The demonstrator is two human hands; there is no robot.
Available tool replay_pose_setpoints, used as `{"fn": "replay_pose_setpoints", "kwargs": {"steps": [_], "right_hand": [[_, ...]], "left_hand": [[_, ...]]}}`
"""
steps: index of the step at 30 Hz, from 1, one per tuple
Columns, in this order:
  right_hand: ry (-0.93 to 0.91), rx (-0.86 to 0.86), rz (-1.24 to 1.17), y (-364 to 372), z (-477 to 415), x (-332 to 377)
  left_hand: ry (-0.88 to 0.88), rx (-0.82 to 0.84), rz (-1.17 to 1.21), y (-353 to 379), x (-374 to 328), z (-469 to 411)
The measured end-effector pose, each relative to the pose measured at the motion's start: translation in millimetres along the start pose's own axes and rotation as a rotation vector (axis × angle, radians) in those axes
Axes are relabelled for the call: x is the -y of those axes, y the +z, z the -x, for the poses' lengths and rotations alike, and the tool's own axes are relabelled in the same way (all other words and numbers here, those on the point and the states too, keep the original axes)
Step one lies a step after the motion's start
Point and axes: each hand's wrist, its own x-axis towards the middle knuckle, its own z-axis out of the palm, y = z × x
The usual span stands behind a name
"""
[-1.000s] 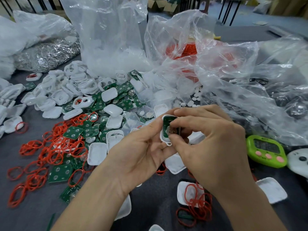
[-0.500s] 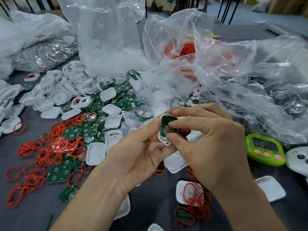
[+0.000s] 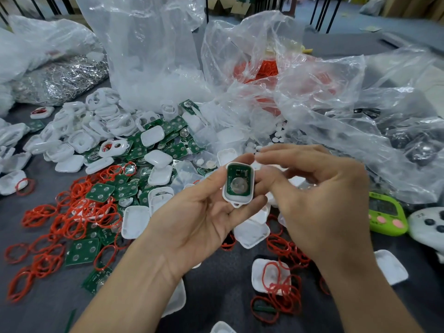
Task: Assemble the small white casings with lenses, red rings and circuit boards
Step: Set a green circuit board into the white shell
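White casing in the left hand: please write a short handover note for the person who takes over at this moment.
Left hand: holds the white casing open side up, fingers curled round it.
Right hand: beside the casing, fingers loosely curled, nothing visible in them.
Done: a green circuit board sits inside this casing.
Left: no red ring shows on it and it is not closed; the lens cannot be seen.
Stock: red rings, loose boards and white casing parts lie on the table, left of the hands.
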Motion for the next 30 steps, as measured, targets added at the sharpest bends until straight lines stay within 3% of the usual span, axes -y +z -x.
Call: {"fn": "replay_pose_setpoints", "kwargs": {"steps": [4,9,16,23,30], "right_hand": [[0.201,-0.043,-0.147,-3.3,-5.2,-4.0],[0.476,0.143,-0.411,1.5,-6.3,-4.5],[0.572,0.239,-0.523,2.3,-7.0,-2.9],[0.463,0.173,-0.368,1.3,-5.1,-1.3],[-0.06,0.12,0.162,-2.8,-0.4,4.5]], "left_hand": [[-0.034,0.012,-0.015,-0.7,-1.4,1.7],[-0.043,0.063,-0.05,-4.1,0.9,0.2],[-0.014,0.093,-0.099,-3.7,1.2,-0.6],[-0.004,0.075,-0.092,-3.3,1.8,-0.4],[0.026,0.039,-0.091,-4.3,2.7,-0.5]]}}
